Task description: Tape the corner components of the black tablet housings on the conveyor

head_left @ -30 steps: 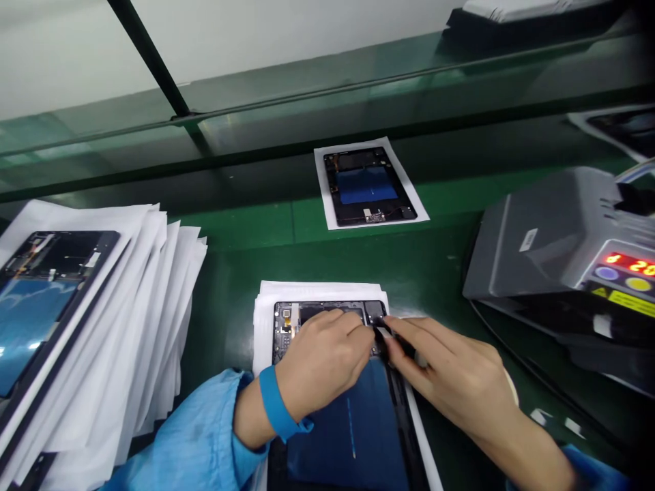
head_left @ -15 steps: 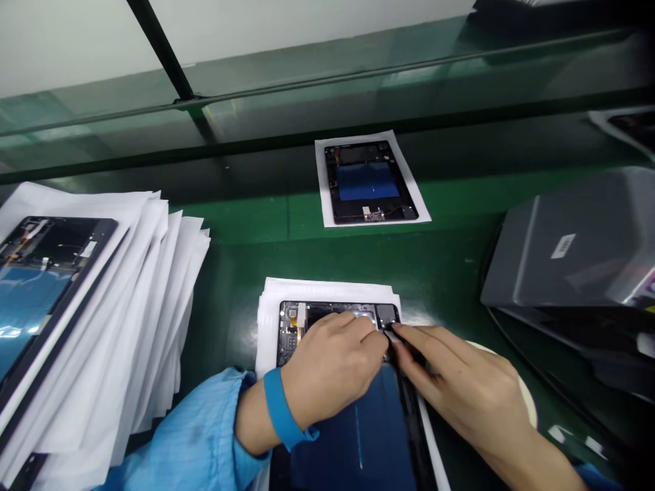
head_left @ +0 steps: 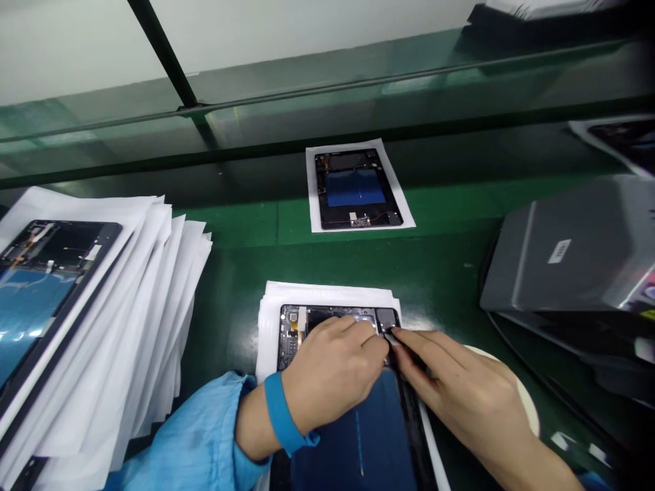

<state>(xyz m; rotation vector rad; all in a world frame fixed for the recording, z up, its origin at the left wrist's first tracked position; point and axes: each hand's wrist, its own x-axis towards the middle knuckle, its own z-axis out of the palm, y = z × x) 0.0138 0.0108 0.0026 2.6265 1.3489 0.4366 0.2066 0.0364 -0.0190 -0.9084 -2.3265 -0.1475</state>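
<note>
An opened tablet (head_left: 399,436) lies in front of me on white sheets (head_left: 327,293), its circuit parts along the far end and a blue battery (head_left: 327,457) in its middle. Over the far part my left hand (head_left: 332,368) is closed, wearing a blue wrist strap (head_left: 281,416). My right hand (head_left: 465,389) meets it at the tablet's upper right, thumb and index finger pinched just below a dark square part (head_left: 387,317). What either set of fingertips grips is hidden or too small to make out.
Left of me is a stack of white sheets (head_left: 123,320) with an opened tablet (head_left: 35,300) on top. Another opened tablet (head_left: 353,187) lies further back on the green table (head_left: 235,273). A grey machine (head_left: 578,252) stands at right. Below my right wrist shows a cream round thing (head_left: 528,402).
Both hands stay pinched at the same corner of the tablet. The view has shifted slightly, so the far tablet appears a little further left and lower.
</note>
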